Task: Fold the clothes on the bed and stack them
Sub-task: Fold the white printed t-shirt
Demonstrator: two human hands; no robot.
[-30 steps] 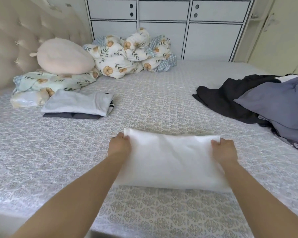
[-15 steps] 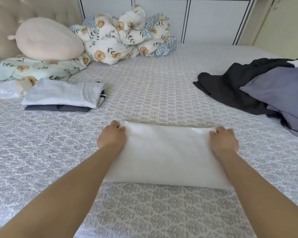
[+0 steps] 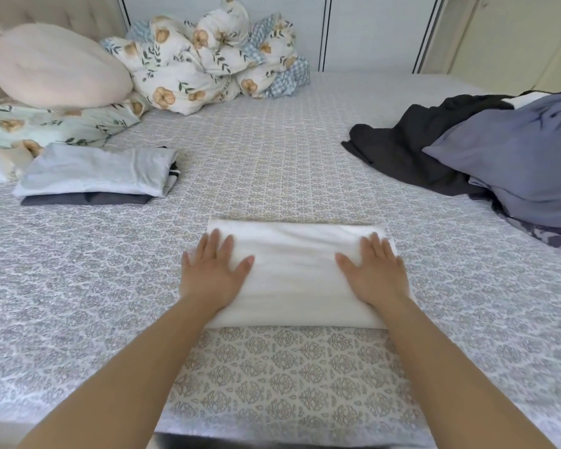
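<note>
White folded garment (image 3: 297, 280) on bed (image 3: 272, 163), both hands flat on it

White folded garment (image 3: 300, 280); grey medallion-print bedsheet (image 3: 272, 176); floral white duvet (image 3: 208, 59); pale pink cushion (image 3: 59, 64); black garment (image 3: 399, 150); slate-blue garment (image 3: 518, 157).

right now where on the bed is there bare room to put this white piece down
Bare sheet runs up the middle, between the folded stack and the dark clothes pile. Also bare beside the white piece under both hands, left and right. Crowded near the headboard: pillow and bundled quilt.
</note>
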